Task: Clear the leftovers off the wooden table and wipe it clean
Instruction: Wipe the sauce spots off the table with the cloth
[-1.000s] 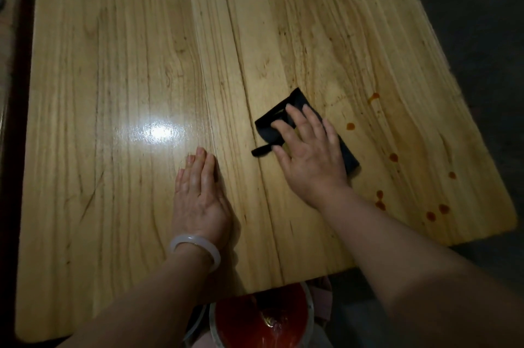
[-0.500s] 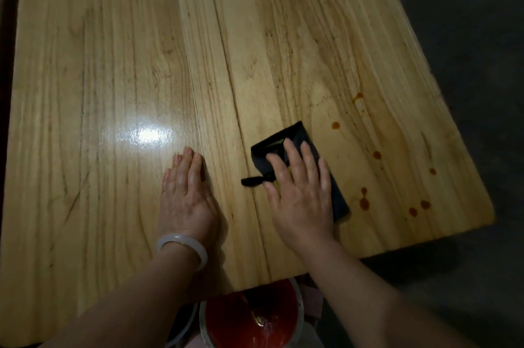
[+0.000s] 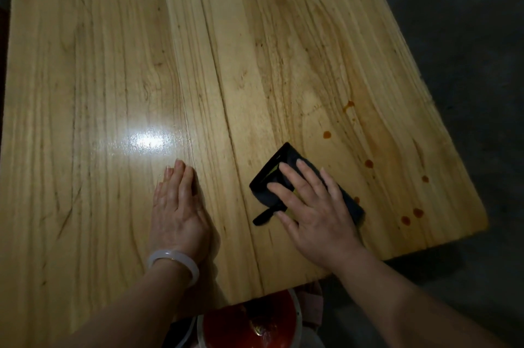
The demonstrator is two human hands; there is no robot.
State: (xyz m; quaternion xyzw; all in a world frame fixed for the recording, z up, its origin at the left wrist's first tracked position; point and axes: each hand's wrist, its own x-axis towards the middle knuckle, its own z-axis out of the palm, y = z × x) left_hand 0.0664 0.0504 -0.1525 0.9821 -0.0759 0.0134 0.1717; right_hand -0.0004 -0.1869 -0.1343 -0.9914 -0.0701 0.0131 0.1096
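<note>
**Wiping under way, red spots remain**

The folded black cloth [image 3: 286, 177] lies near the pale wooden desk's [image 3: 113, 63] right front corner, pressed flat under the right hand [image 3: 314, 211], fingers spread, not clamped. The left hand [image 3: 178, 214] rests open, bracing. Reddish sauce drops [image 3: 368, 163], probably still wet, sit just right of the cloth; the next stroke should sweep over them.

Just one head cam here, looking steeply down from the near edge of the wooden table [image 3: 113, 63], pretty close, far edge barely in shot.
</note>
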